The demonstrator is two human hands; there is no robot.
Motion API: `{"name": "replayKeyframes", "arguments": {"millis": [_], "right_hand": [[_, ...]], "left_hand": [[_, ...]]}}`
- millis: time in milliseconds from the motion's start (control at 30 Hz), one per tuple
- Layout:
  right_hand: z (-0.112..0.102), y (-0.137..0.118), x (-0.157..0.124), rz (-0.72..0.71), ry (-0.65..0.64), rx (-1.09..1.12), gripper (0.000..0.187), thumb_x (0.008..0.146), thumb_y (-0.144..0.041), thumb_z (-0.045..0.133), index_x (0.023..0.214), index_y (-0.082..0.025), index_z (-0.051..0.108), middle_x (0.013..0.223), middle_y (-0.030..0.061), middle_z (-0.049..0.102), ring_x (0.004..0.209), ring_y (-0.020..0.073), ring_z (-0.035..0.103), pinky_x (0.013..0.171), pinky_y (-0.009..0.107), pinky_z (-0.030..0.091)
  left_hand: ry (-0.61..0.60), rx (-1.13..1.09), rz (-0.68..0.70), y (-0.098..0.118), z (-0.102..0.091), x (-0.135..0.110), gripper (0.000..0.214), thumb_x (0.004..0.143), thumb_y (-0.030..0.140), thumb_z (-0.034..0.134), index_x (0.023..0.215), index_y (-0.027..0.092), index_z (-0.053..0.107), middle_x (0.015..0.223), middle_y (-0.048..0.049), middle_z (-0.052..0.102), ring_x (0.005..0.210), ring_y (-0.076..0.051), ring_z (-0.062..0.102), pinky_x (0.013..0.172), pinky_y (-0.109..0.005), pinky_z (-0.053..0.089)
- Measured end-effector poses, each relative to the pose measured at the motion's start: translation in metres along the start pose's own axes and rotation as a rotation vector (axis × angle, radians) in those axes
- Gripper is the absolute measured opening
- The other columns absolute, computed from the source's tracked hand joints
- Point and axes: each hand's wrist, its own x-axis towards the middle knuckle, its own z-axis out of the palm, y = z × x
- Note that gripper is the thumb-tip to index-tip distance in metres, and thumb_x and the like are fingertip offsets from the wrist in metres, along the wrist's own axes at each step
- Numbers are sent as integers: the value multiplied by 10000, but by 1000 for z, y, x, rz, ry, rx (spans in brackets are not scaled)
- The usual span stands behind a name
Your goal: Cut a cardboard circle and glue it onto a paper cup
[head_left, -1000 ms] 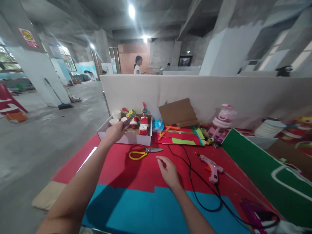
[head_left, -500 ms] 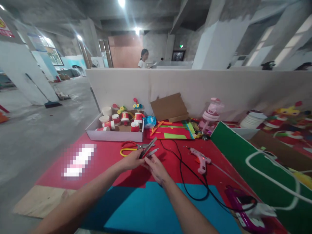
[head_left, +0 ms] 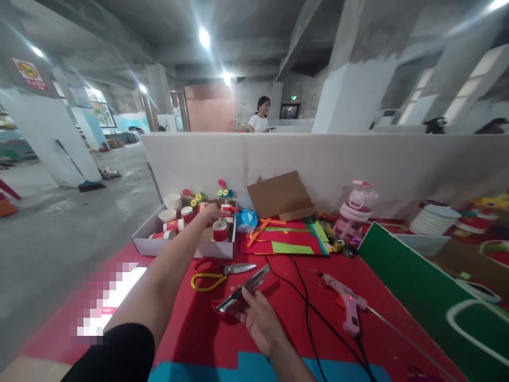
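Observation:
My left hand [head_left: 211, 211] reaches into the white box [head_left: 183, 249], beside a red-and-white paper cup figure with round yellow-and-blue eyes [head_left: 225, 192]. Its fingers are small and partly lost against the red cups, so their grip is unclear. Over the red table surface, my right hand [head_left: 258, 318] is closed around a long, thin silver-and-black object [head_left: 243, 291], whose exact kind I cannot make out. Just behind that object lie scissors [head_left: 209, 283] with one yellow and one red handle, blades pointing right. Several more red-and-white cups [head_left: 220, 231] lie or stand in the box.
A pink glue gun [head_left: 348, 302] with a lit red light lies at the right, its black cord crossing the table. Colored paper strips [head_left: 292, 248] and a cardboard piece [head_left: 280, 194] are behind. A green-sided box [head_left: 413, 292] stands right. Beyond the partition [head_left: 318, 159] is a person [head_left: 260, 116].
My left hand has left the silver-and-black object and moved forward into the white box. My right hand keeps the object, now lower in view. The head view has tilted up.

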Motion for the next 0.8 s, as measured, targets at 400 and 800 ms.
{"name": "replayKeyframes", "arguments": {"millis": [400,800], "right_hand": [[1,2,2,4,8,7,502,579,-428,899,896,-173,605,956,59,737,944,211,670,767,332,542],[-2,2,3,24,12,-2,491,580,-412,902,887,-170,605,965,63,735,925,206,673,778,345,542]], "left_hand": [[172,24,-46,-9,31,67,549,733,463,707,1158,143,569,819,-80,705,615,-201,670,496,-252,485],[298,172,44,0,42,75,670,674,535,749,1180,163,515,1199,-182,653,1138,-309,618,841,-306,500]]}}
